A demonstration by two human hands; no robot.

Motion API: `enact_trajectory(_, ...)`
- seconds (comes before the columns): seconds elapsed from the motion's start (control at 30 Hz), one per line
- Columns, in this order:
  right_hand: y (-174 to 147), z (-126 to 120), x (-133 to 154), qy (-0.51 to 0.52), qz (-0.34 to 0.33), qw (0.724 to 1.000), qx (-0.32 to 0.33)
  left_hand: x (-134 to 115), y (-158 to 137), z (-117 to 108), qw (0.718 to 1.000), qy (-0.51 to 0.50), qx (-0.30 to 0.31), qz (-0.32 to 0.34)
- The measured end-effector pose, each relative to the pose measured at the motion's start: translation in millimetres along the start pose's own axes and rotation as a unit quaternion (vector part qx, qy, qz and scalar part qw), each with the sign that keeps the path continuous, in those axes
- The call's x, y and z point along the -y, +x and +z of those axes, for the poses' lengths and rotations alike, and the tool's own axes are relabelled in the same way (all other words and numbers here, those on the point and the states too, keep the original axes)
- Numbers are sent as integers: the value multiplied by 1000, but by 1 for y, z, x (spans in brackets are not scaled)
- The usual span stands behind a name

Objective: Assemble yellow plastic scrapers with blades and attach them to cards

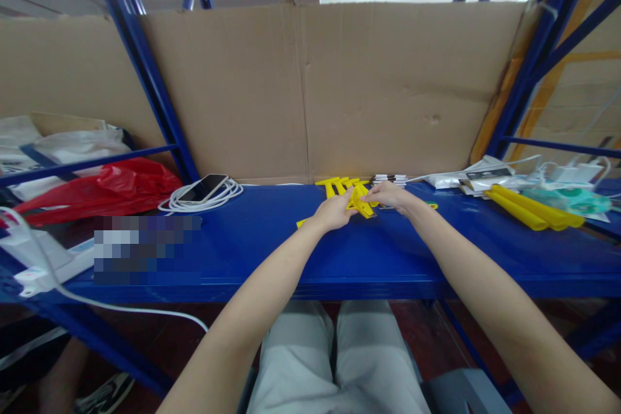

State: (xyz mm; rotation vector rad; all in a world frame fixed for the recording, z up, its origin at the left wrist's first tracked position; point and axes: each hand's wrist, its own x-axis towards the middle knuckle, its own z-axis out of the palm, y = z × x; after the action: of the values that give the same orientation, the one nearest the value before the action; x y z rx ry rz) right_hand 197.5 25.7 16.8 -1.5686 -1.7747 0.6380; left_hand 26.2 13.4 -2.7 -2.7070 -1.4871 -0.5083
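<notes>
Above the blue shelf top, a yellow plastic scraper (pixel 361 203) with a wide head is held between my two hands. My left hand (pixel 334 210) is closed round its left side. The fingers of my right hand (pixel 391 195) are pinched together at its upper right edge; any smaller part between them is too small to make out. Just behind lie several yellow T-shaped scrapers (pixel 330 186) in a row. A small stack of white and dark pieces (pixel 389 179) sits behind my right hand. Another yellow piece (pixel 301 224) shows partly beside my left wrist.
At the left are a phone (pixel 206 188) on a coiled white cable (pixel 233 192), and a red plastic bag (pixel 116 184). Yellow tubes (pixel 526 210), white packets (pixel 485 174) and a green plastic bag (pixel 565 202) lie right. Cardboard (pixel 388 90) walls the back.
</notes>
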Motion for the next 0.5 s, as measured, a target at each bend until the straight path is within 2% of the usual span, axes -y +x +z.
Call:
enact_trajectory(0.1,0,0,0,-21,-9,1000,4,1,0,1,1000,-13,-7,-2)
enact_trajectory(0.23,0,2,1,-53,-16,998,-25,1,1,3,999,-35,-21,-3)
enact_trajectory(0.5,6,8,-4,-40,-7,997,-60,2,0,3,999,-41,-25,15)
